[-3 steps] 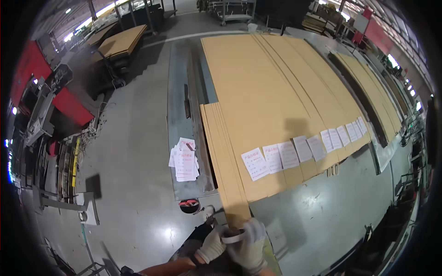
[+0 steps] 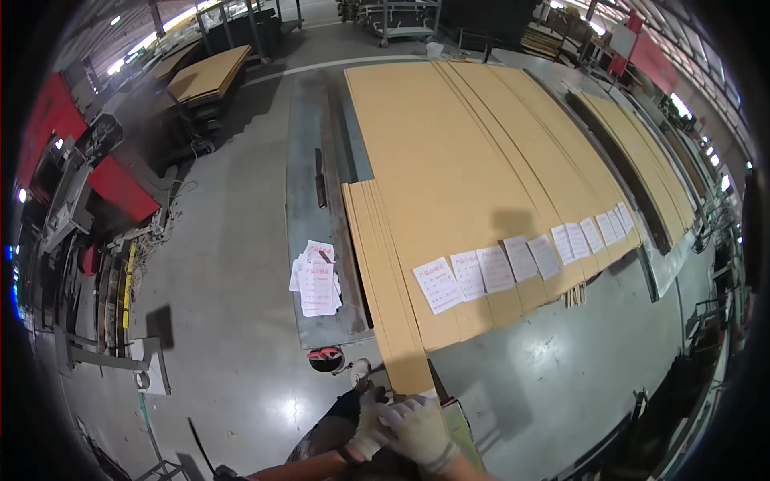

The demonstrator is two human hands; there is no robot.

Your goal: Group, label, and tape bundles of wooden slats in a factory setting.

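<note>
Both my hands wear pale work gloves and meet at the near end of a long brown cardboard strip (image 2: pixel 405 370). My right hand (image 2: pixel 421 433) is closed, with its fingers bent over the strip's end; what lies under them is hidden. Beside it my left hand (image 2: pixel 370 429) is curled and partly covered by the right, and its grip is hidden. A small white bit (image 2: pixel 431 394) shows at the strip's end beside my right fingers. The strip lies along the left edge of large cardboard sheets (image 2: pixel 457 152). Printed paper slips (image 2: pixel 437 285) lie in a row along their near edge.
A loose pile of similar slips (image 2: pixel 318 280) rests on the grey metal bench (image 2: pixel 309 184) to the left. A dark bar (image 2: pixel 320 178) lies farther up the bench. More cardboard is stacked (image 2: pixel 210 76) at the far left. Red machinery (image 2: pixel 122 188) stands on the left.
My right hand has turned and closed over the strip's end. A pale ring seen between my hands is now hidden. The view has shifted slightly.
</note>
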